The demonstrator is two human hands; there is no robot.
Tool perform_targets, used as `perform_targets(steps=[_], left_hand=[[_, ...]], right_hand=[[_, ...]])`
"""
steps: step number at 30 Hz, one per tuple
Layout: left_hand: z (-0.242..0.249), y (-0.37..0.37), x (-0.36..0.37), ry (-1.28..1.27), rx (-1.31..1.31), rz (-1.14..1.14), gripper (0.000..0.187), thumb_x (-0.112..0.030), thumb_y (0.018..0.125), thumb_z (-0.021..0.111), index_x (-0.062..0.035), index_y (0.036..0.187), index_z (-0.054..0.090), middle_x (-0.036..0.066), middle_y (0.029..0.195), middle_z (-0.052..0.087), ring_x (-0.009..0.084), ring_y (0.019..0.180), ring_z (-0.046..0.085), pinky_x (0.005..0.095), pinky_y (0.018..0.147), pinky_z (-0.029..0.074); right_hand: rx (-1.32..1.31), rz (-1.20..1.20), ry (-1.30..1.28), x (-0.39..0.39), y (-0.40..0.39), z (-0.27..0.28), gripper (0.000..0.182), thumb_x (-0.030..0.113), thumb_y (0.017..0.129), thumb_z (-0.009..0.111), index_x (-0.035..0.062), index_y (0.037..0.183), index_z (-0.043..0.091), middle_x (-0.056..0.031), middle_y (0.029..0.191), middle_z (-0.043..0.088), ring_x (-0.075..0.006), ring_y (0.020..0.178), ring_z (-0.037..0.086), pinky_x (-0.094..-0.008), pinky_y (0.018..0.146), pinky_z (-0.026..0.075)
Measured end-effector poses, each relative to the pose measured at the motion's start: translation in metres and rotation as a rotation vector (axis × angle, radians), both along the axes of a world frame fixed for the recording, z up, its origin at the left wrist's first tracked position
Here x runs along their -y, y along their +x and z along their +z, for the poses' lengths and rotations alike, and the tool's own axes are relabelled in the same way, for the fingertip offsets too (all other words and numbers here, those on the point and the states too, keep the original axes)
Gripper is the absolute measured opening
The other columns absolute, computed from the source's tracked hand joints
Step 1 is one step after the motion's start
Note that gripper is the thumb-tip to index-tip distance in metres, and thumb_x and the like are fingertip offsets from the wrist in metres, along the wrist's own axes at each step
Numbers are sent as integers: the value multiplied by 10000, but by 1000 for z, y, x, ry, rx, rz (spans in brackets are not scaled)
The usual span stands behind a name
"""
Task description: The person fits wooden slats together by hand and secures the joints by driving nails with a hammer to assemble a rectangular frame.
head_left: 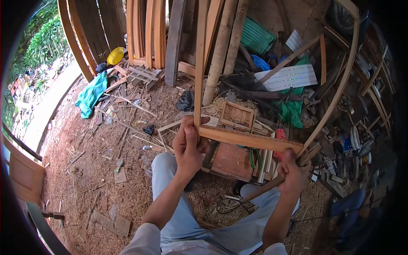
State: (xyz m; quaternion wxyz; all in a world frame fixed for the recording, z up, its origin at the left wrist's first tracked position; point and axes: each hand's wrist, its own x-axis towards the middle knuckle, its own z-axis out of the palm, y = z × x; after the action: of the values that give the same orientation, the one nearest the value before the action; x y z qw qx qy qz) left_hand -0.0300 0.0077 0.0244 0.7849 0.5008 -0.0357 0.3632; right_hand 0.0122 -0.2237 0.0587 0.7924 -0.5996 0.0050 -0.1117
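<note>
Steadying a wooden frame (250, 138) seems in hand: in the head view, the left grip (190, 142) and right grip (293, 170) are clamping its near corners, the frame spanning between them; the next move is probably calling for even support.

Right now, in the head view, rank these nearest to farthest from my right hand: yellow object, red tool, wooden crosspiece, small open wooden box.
1. Wooden crosspiece: touching the right hand at its right end.
2. Red tool: partly hidden behind it.
3. Small open wooden box: ahead, to the left.
4. Yellow object: farthest, upper left.
</note>
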Motion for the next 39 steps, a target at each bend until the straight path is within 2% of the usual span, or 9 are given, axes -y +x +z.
perform_targets(steps=[4, 8, 13, 17, 27, 30, 34, 36, 39], left_hand=[[4, -6, 4, 3, 9, -31, 438, -374, 1060, 381, 13, 1158, 559, -47, 709, 372, 19, 489, 295, 205, 435, 249], [2, -5, 5, 30, 42, 3, 430, -335, 1066, 377, 44, 1130, 571, -9, 923, 441, 21, 522, 365, 203, 440, 311], [2, -7, 6, 78, 64, 31, 427, -326, 1067, 370, 44, 1127, 574, -3, 934, 454, 21, 525, 379, 199, 440, 318], [4, -6, 5, 61, 36, 20, 425, -321, 1069, 368, 46, 1119, 577, 0, 954, 455, 19, 515, 367, 204, 438, 325], [-1, -1, 8, 38, 50, -4, 417, -328, 1070, 367, 26, 1134, 579, -26, 868, 443, 11, 485, 321, 200, 418, 282], [-9, 4, 9, 74, -20, 94, 441, -378, 1063, 373, 12, 1136, 565, -55, 702, 397, 2, 481, 316, 197, 412, 233], [-17, 15, 0, -111, -29, -133, 368, -342, 1056, 422, -10, 1137, 559, -32, 741, 485, 26, 555, 402, 197, 481, 298], [-22, 21, -11, -82, -184, -227, 302, -260, 1050, 446, -10, 1173, 561, 24, 933, 579, 83, 781, 549, 234, 654, 435], [-30, 24, -27, -17, -300, -351, 281, -207, 1037, 469, -10, 1215, 560, 65, 1103, 601, 144, 979, 585, 289, 836, 475]], right_hand=[[13, 133, 9, 12, 5, -1, 424, 225, 744, 859, 10, 991, 589, 7, 666, 519, -84, 452, 432, -239, 399, 294], [60, 185, 5, 17, 3, -5, 457, 230, 783, 828, 19, 1094, 568, 5, 701, 517, -68, 484, 399, -229, 415, 301], [83, 226, 15, 20, 0, -1, 474, 197, 816, 798, 37, 1181, 541, 5, 761, 518, -51, 521, 377, -217, 430, 309], [120, 174, 47, 16, -3, 4, 386, 185, 778, 828, -5, 1028, 604, -31, 704, 564, -85, 451, 420, -242, 401, 286], [-6, 99, 65, 1, -1, 8, 307, 211, 795, 813, 28, 927, 605, 26, 632, 492, -53, 452, 381, -229, 399, 286], [-65, 205, 55, 6, 14, -6, 300, 205, 806, 805, 30, 934, 597, 34, 647, 497, -43, 461, 382, -226, 400, 289], [-129, 245, -20, 5, 32, -8, 210, 133, 865, 740, 54, 983, 585, 46, 653, 481, -22, 471, 364, -199, 400, 284], [-137, 215, -29, 5, 41, -13, 229, 138, 868, 738, 44, 1015, 590, 44, 662, 487, -24, 477, 372, -201, 404, 293], [-177, 249, -42, 19, 53, -38, 310, 153, 877, 735, 16, 1115, 592, 30, 728, 535, -23, 508, 398, -195, 410, 310]])
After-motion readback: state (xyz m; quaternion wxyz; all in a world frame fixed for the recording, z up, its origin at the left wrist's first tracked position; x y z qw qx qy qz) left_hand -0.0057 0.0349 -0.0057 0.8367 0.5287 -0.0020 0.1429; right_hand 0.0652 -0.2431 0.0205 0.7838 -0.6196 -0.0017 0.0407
